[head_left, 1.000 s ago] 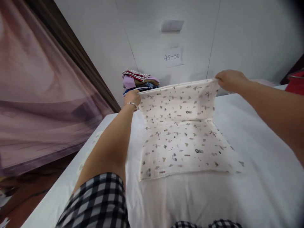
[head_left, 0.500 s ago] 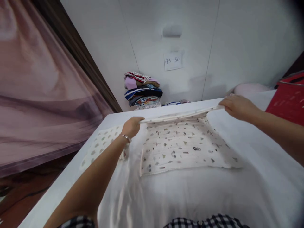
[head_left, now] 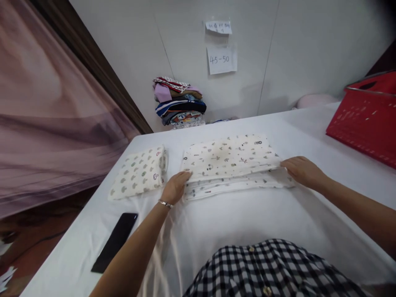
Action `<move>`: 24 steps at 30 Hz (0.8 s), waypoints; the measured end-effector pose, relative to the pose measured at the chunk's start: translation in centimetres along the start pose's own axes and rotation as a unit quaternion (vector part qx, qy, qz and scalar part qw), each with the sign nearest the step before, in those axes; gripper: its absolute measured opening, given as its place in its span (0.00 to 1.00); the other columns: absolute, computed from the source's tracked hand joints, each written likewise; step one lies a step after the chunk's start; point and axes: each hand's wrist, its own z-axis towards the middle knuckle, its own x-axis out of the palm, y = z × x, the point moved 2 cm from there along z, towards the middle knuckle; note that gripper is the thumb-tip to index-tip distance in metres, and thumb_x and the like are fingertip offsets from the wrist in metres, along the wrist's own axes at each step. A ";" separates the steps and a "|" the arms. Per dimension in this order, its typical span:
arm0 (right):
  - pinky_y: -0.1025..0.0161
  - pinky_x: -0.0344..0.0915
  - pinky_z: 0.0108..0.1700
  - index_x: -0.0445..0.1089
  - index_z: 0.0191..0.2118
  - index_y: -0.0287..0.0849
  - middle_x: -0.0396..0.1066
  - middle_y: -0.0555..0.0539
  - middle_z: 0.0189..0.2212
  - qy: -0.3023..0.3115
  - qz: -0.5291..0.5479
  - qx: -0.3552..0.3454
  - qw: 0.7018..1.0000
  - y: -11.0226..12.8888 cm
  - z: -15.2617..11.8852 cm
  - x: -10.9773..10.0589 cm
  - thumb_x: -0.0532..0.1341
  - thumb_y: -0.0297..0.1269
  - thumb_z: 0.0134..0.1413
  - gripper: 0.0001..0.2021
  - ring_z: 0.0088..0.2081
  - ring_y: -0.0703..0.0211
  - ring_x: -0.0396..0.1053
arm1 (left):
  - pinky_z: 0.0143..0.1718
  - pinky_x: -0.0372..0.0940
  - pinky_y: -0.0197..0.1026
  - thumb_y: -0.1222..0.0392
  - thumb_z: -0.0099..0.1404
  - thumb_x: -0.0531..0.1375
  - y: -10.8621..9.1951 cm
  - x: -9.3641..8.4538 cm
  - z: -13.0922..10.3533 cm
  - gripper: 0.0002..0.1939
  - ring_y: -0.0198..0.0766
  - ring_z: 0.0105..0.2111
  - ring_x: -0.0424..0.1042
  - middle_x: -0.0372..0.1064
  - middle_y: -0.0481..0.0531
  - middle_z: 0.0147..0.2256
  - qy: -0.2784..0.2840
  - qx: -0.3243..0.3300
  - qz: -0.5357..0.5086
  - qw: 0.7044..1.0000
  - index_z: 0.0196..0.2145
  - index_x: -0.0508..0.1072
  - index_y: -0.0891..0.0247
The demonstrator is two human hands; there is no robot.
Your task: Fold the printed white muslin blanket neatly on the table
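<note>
A white cloth (head_left: 229, 159) with small printed motifs lies folded over on itself on the white-covered table (head_left: 247, 222). Its upper layer reaches toward me, and a strip of the lower layer shows along the near side. My left hand (head_left: 176, 186) pinches the near left corner of the upper layer. At the near right corner, my right hand (head_left: 301, 171) grips the same edge, fingers closed. Left of this cloth rests a second folded cloth (head_left: 137, 173), white with a mushroom-like print, apart from my left hand.
A black phone (head_left: 116, 241) lies near the table's left edge, beside my left forearm. Stacked clothes (head_left: 181, 105) stand beyond the far edge by the wall. A red basket (head_left: 365, 121) sits at the right. A pink curtain (head_left: 55, 111) hangs on the left.
Both hands have come toward me, bringing the cloth's far edge over and down onto its near part. The view has shifted, and the phone and more of the red basket now show.
</note>
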 end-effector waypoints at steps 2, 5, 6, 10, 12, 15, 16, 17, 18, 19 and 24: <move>0.57 0.59 0.43 0.72 0.42 0.38 0.74 0.42 0.38 0.013 0.002 -0.006 1.000 0.5 -0.8 -0.5 0.49 0.24 0.52 0.17 0.40 0.54 0.69 | 0.55 0.62 0.52 0.74 0.54 0.48 -0.4 -0.1 -0.6 0.30 0.43 0.55 0.64 0.68 0.54 0.52 -0.002 0.010 0.001 1.000 0.54 0.67 0.63; 0.56 0.58 0.45 0.72 0.43 0.37 0.73 0.40 0.40 0.007 -0.005 0.014 1.000 1.2 -2.1 -1.0 0.49 0.25 0.55 0.16 0.42 0.53 0.69 | 0.56 0.62 0.51 0.74 0.55 0.48 -0.9 0.0 -1.4 0.28 0.43 0.56 0.63 0.67 0.55 0.53 -0.003 0.011 0.000 1.000 0.54 0.68 0.63; 0.56 0.58 0.46 0.72 0.43 0.37 0.73 0.40 0.40 0.008 -0.005 0.016 1.000 1.4 -2.5 -1.1 0.49 0.26 0.57 0.15 0.42 0.53 0.69 | 0.55 0.62 0.51 0.74 0.55 0.49 -1.1 0.2 -1.7 0.28 0.42 0.56 0.63 0.67 0.55 0.53 0.003 0.009 -0.001 1.000 0.53 0.68 0.62; 0.56 0.58 0.46 0.72 0.42 0.38 0.73 0.42 0.40 0.012 0.006 0.007 1.000 1.9 -3.7 -0.7 0.48 0.29 0.59 0.15 0.42 0.53 0.68 | 0.55 0.63 0.50 0.74 0.55 0.49 -1.4 0.5 -2.4 0.28 0.42 0.55 0.64 0.69 0.54 0.52 0.014 -0.005 -0.009 1.000 0.52 0.70 0.62; 0.56 0.58 0.47 0.72 0.42 0.38 0.73 0.41 0.41 0.003 0.007 0.023 1.000 1.8 -4.1 -0.4 0.48 0.29 0.58 0.16 0.43 0.53 0.68 | 0.55 0.62 0.50 0.74 0.55 0.49 -1.5 0.5 -2.5 0.27 0.42 0.54 0.64 0.69 0.53 0.51 0.005 -0.017 -0.009 1.000 0.51 0.70 0.62; 0.55 0.58 0.47 0.72 0.43 0.39 0.73 0.41 0.42 0.030 0.026 0.023 0.999 1.9 -4.4 0.3 0.48 0.30 0.59 0.16 0.44 0.52 0.68 | 0.54 0.62 0.49 0.75 0.53 0.50 -1.9 0.5 -2.5 0.27 0.41 0.54 0.65 0.70 0.53 0.50 0.031 -0.014 -0.001 0.999 0.48 0.72 0.61; 0.54 0.58 0.48 0.72 0.43 0.39 0.73 0.41 0.42 0.040 0.030 0.023 0.998 1.9 -4.4 0.4 0.48 0.30 0.58 0.16 0.45 0.52 0.67 | 0.54 0.63 0.49 0.75 0.53 0.50 -2.2 0.4 -2.4 0.26 0.42 0.54 0.65 0.70 0.53 0.50 0.047 -0.014 0.006 0.999 0.48 0.72 0.61; 0.54 0.58 0.48 0.72 0.42 0.39 0.72 0.41 0.42 0.046 0.030 0.023 0.998 2.1 -4.3 0.5 0.48 0.30 0.58 0.16 0.45 0.52 0.67 | 0.53 0.63 0.49 0.75 0.53 0.50 -2.6 0.3 -2.3 0.26 0.43 0.54 0.65 0.70 0.54 0.50 0.059 -0.019 0.017 0.998 0.48 0.72 0.61; 0.53 0.58 0.48 0.73 0.41 0.40 0.72 0.41 0.42 0.047 0.027 0.023 0.998 2.3 -4.2 0.5 0.48 0.29 0.58 0.16 0.45 0.52 0.67 | 0.53 0.62 0.50 0.75 0.52 0.51 -3.2 0.1 -2.2 0.26 0.44 0.54 0.64 0.69 0.54 0.51 0.066 -0.028 0.032 0.997 0.48 0.72 0.61; 0.53 0.58 0.47 0.73 0.41 0.40 0.72 0.42 0.42 0.041 0.022 0.021 0.999 2.6 -4.0 0.4 0.48 0.29 0.57 0.16 0.45 0.51 0.67 | 0.53 0.61 0.51 0.74 0.53 0.51 -3.9 -0.1 -2.0 0.26 0.45 0.54 0.63 0.68 0.55 0.51 0.067 -0.038 0.049 0.996 0.49 0.71 0.61; 0.51 0.59 0.48 0.71 0.45 0.42 0.70 0.43 0.45 -0.004 0.043 -0.039 0.998 5.9 -2.2 0.2 0.47 0.32 0.60 0.16 0.47 0.51 0.65 | 0.55 0.55 0.54 0.74 0.58 0.50 -8.8 0.2 0.0 0.26 0.45 0.53 0.63 0.67 0.56 0.52 0.046 -0.012 0.067 0.997 0.52 0.68 0.60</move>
